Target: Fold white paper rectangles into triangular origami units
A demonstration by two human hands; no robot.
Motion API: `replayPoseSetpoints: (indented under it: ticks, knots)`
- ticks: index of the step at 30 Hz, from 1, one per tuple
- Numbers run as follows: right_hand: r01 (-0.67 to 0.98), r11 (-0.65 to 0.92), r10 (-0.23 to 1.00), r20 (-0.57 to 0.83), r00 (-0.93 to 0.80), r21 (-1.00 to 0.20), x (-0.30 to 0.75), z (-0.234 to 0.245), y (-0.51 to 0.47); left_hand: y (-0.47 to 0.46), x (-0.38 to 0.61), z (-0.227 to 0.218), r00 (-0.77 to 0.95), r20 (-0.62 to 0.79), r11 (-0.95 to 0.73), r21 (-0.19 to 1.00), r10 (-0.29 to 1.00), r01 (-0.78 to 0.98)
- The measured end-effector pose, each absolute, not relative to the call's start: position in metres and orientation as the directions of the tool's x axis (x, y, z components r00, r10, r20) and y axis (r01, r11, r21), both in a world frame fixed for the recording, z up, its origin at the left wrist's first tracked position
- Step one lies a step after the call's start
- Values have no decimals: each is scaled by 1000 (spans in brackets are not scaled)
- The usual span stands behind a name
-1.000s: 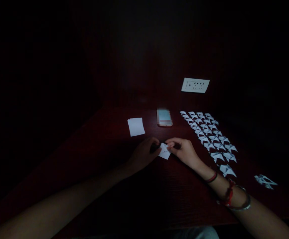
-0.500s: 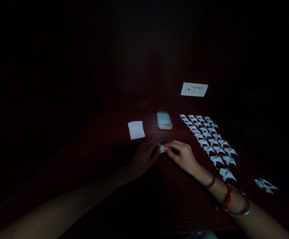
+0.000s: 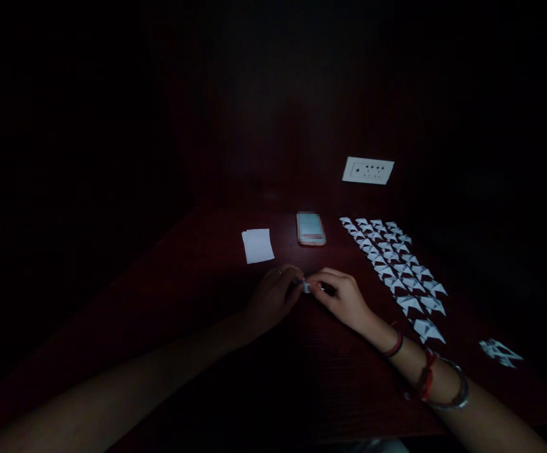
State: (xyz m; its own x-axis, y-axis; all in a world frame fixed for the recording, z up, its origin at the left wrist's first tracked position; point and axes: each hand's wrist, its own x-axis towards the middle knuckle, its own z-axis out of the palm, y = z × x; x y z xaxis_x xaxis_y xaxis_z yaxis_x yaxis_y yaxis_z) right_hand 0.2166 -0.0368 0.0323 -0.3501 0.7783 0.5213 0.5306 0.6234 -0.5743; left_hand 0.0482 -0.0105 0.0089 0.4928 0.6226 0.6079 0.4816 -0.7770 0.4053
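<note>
Between my two hands is a small folded piece of white paper point(image 3: 306, 287), mostly covered by fingers. My left hand point(image 3: 276, 292) pinches its left side, with a ring showing on one finger. From the right, my right hand point(image 3: 344, 294) grips the paper's other side between thumb and fingers. Just beyond the left hand lies a small stack of square white paper sheets point(image 3: 257, 245). Rows of folded white paper figures point(image 3: 403, 268) are laid out to the right of my right hand. The exact folds of the held piece are too small to make out.
A phone point(image 3: 310, 228) with a blurred screen lies past my hands on the dark red table point(image 3: 198, 251). Farther right is a little heap of white paper pieces point(image 3: 500, 352). A white socket plate point(image 3: 368, 170) is set in the back wall. The surroundings are very dark.
My right hand's fingers have shifted slightly left over the folded paper, and less of the paper shows between the hands. The left hand stays nearly in place.
</note>
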Motion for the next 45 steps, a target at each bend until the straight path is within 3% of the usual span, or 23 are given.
replayPoseSetpoints:
  ticks: [6, 14, 32, 45]
  knots:
    - [583, 592, 789, 546, -281, -556, 215, 32, -37, -12, 49, 10, 517, 566, -761, 386, 642, 521]
    - [561, 593, 794, 534, -290, -578, 214, 31, -37, -12, 49, 9, 501, 616, -783, 363, 608, 505]
    - [554, 596, 789, 551, -272, -580, 213, 33, -38, -14, 51, 9, 478, 605, -763, 408, 637, 501]
    - [555, 567, 807, 548, -222, -609, 214, 34, -40, -16, 50, 13, 494, 648, -808, 380, 580, 449]
